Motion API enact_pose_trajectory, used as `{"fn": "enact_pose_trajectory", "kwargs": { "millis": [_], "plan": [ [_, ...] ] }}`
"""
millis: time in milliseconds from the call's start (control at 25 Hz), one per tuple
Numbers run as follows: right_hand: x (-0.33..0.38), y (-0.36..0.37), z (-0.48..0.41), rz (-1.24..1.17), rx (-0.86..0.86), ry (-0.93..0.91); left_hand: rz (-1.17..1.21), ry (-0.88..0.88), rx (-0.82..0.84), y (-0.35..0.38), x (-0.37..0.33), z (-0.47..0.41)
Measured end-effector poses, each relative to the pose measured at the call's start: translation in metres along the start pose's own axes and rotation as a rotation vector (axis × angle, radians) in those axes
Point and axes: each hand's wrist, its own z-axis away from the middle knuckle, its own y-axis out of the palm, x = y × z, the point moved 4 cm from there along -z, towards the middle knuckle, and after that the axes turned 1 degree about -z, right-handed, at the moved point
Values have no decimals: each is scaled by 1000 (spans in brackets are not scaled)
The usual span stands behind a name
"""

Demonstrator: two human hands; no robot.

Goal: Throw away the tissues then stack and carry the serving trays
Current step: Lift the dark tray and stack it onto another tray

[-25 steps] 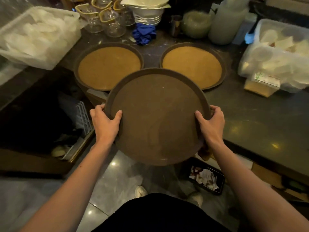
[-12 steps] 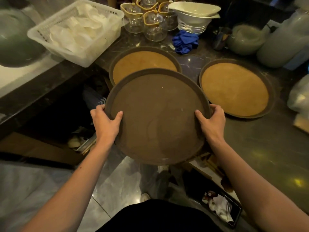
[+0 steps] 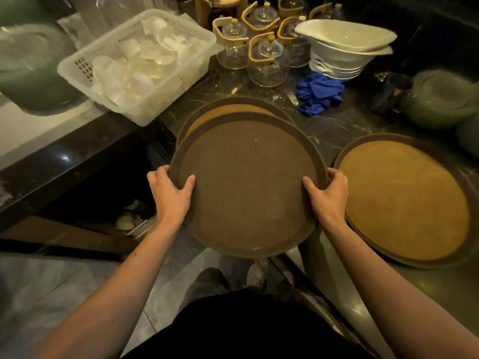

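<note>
I hold a round dark brown serving tray [image 3: 246,185] level in front of me. My left hand [image 3: 169,195] grips its left rim and my right hand [image 3: 328,194] grips its right rim, thumbs on top. It overlaps the near part of a second round tray [image 3: 228,110] with a tan cork surface that lies on the dark counter [image 3: 337,128]; whether the two touch I cannot tell. A third cork tray [image 3: 404,200] lies on the counter to the right. No tissues are visible.
A white plastic basket [image 3: 134,66] of small white dishes stands at the back left. Glass jars with wooden handles [image 3: 259,50], stacked white bowls [image 3: 344,45] and a blue cloth [image 3: 318,92] crowd the back. A green lidded pot [image 3: 440,99] sits far right. The floor lies below the held tray.
The held tray has moved left and forward, from between the two cork trays to over the left one, now covering most of it. My grip is unchanged.
</note>
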Motion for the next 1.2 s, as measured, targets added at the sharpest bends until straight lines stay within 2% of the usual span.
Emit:
{"fn": "enact_pose_trajectory", "kwargs": {
  "millis": [200, 560, 880, 1200],
  "plan": [
    [2, 34, -33, -33, 39, 62, 7, -26, 18, 25, 3, -42],
    [20, 73, -67, 83, 19, 100, 66, -41, 49, 58, 20, -98],
    [24, 86, -89, 124, 0, 82, 42, -20, 65, 75, 15, -123],
    [21, 94, -91, 270, -5, 32, 15, 1, 112, 82, 19, -125]
  ]
}}
